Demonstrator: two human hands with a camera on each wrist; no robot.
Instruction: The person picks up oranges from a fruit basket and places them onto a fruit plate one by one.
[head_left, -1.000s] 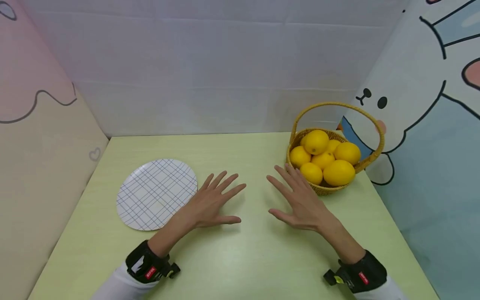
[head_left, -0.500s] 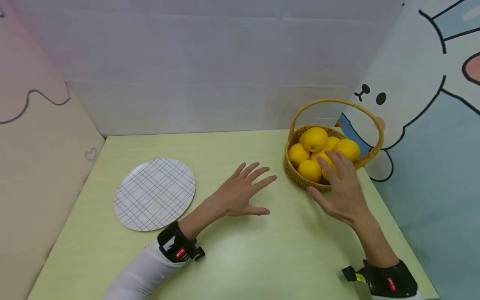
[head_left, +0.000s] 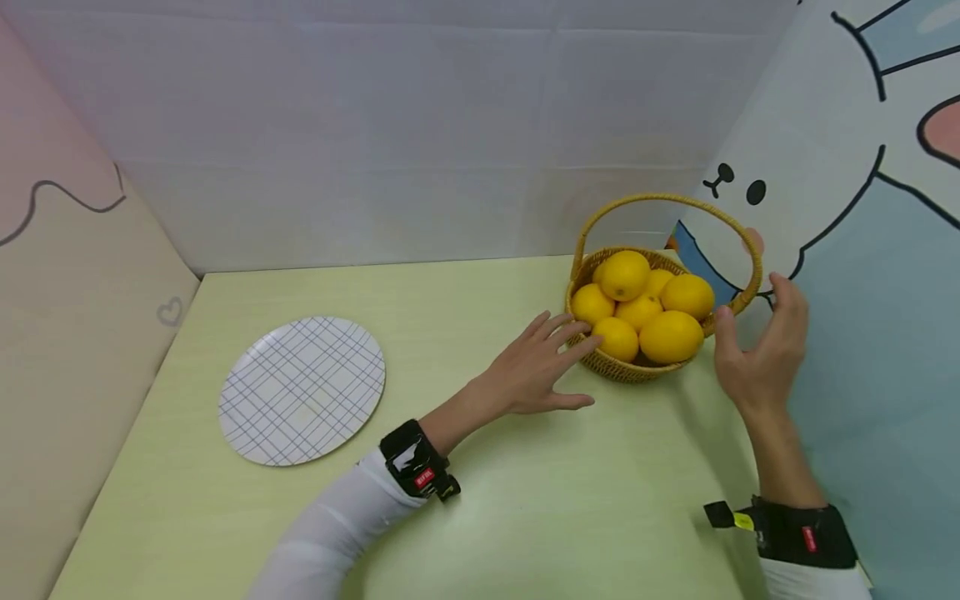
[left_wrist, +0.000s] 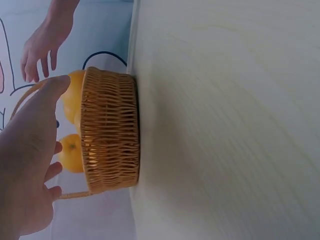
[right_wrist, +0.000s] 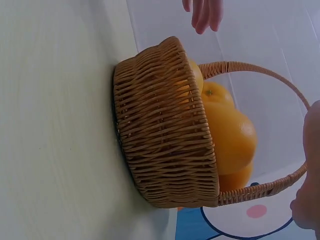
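A wicker basket (head_left: 633,369) with an arched handle (head_left: 660,198) stands at the table's back right, filled with several yellow lemons (head_left: 671,337). My left hand (head_left: 536,368) reaches from the left, fingers spread, its fingertips overlapping the basket's near-left rim in the head view. On the other side, my right hand (head_left: 765,354) is raised beside the basket's right edge, thumb toward the foot of the handle and fingers pointing up and away. Neither hand holds anything. In the right wrist view, part of the right hand (right_wrist: 310,175) shows beside the handle.
A round white plate (head_left: 302,392) with a blue grid pattern lies on the left of the pale green table (head_left: 480,517). A white wall (head_left: 375,125) closes off the back, and a wall with cartoon drawings (head_left: 885,350) runs along the right.
Both hands have moved right. The left hand went from beside the plate to the basket's left rim; the right hand passed across the basket's front to its right side. Basket and plate stay put.
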